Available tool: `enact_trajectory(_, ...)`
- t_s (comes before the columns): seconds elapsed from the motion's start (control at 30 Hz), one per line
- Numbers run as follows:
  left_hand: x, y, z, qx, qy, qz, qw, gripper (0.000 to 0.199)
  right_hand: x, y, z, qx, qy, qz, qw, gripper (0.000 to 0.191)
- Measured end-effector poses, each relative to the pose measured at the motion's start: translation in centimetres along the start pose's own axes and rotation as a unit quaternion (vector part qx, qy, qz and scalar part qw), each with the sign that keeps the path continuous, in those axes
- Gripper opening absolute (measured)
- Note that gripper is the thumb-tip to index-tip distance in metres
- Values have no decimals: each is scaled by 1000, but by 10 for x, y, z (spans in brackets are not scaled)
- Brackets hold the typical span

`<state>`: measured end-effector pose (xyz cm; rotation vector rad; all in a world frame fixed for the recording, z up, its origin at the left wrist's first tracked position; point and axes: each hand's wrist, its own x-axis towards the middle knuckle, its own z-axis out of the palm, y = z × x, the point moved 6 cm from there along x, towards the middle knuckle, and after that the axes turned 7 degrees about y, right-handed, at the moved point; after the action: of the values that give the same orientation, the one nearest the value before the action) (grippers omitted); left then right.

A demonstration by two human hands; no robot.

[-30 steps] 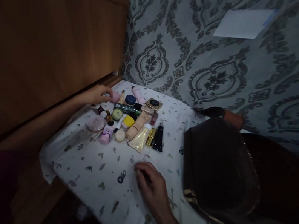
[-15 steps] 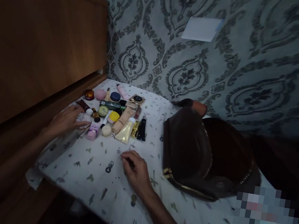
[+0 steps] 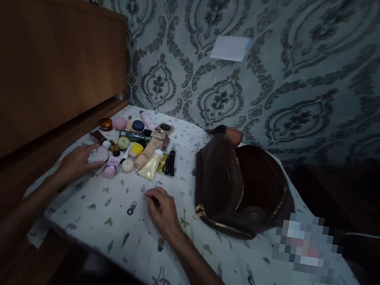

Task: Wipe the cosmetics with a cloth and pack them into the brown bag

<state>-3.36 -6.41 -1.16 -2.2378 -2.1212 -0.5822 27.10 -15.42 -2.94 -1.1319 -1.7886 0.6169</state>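
Observation:
My left hand [image 3: 79,161] is curved round a small pale, clear item [image 3: 99,155] at the left side of a cluster of cosmetics. Just right of it stands a pink and purple tube [image 3: 111,167]. The cluster also has a cream tube [image 3: 150,165], a beige tube [image 3: 148,153], a yellow-lidded jar [image 3: 136,149], a green jar [image 3: 123,143], and a black tube [image 3: 171,162]. My right hand [image 3: 163,211] rests on the patterned cloth in front of the cluster, fingers curled together; whether anything small is between them is hidden.
An open brown bag [image 3: 221,191] lies on the cloth [image 3: 117,227] to the right. A wooden cabinet [image 3: 52,51] borders the left side. Behind is a papered wall with a white card [image 3: 230,48]. A pixelated patch [image 3: 307,247] covers something beyond the bag.
The view has shifted, so the cluster and bag appear further left. My left hand stays at the pale item, its fingers slightly closer round it. My right hand has hardly moved on the cloth.

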Motion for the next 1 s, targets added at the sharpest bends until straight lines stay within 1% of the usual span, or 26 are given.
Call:
enact_trajectory(0.23, -5, 2, 1, 12, 35, 21, 999, 72, -2, -1, -1, -12, 14, -7, 1000, 22)
enact_trajectory(0.4, -8, 2, 1, 7, 49, 16, 999, 72, -2, 0, 1, -15, 17, -14, 1000, 22)
enact_trajectory(0.5, -7, -2, 1, -17, 38, 29, 999, 75, -2, 0, 2, -17, 12, -19, 1000, 21)
enact_trajectory(0.67, -1, -10, -1, -87, 4, 75, 993, 78, -2, 0, 2, -21, 9, -20, 1000, 21)
enact_trajectory(0.83, 0, -14, -4, -112, 4, 73, 991, 81, -2, 1, 3, -18, 11, -24, 999, 21)
enact_trajectory(1.0, -5, -9, -3, -124, 11, 69, 990, 79, -3, 5, 5, -18, 12, -36, 999, 19)
